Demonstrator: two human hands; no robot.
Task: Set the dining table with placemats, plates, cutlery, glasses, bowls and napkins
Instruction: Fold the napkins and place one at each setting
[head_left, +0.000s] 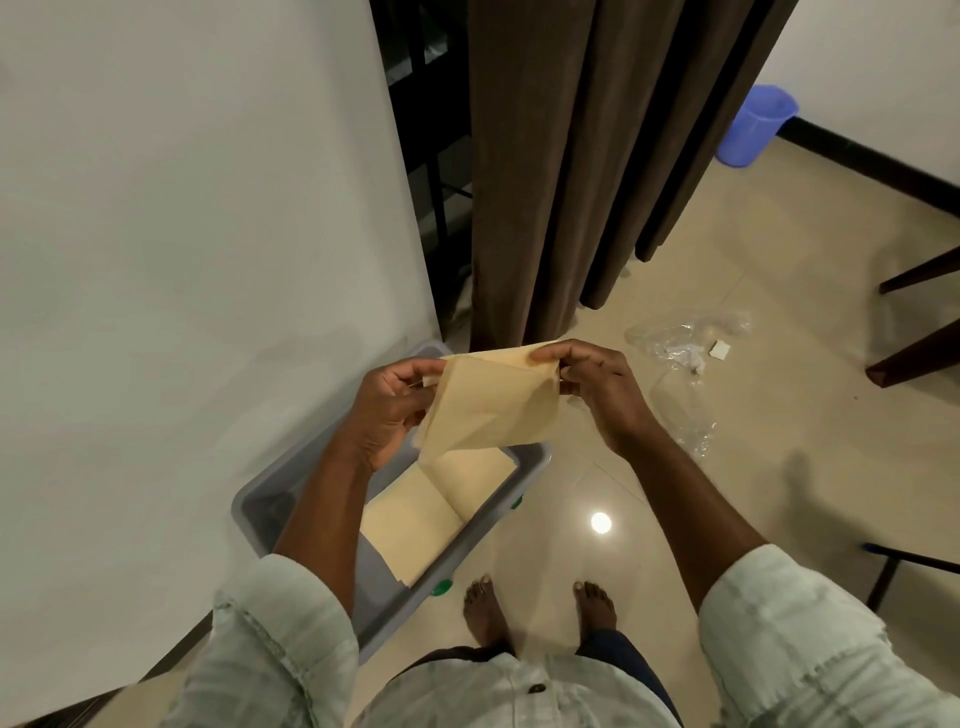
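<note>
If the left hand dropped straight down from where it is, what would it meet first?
Probably the grey bin, near its left wall: the left hand, pinching the napkin, looks to be above it. Depth is hard to judge.

Both hands raised in front of the body, pinching one napkin (493, 402).
Left hand (387, 410) at its left edge, fingers curled, thumb on top; right hand (597, 387) at the top right corner, fingertips pinched; forearms bare, pale sleeves rolled to the elbows; bare feet below.
</note>
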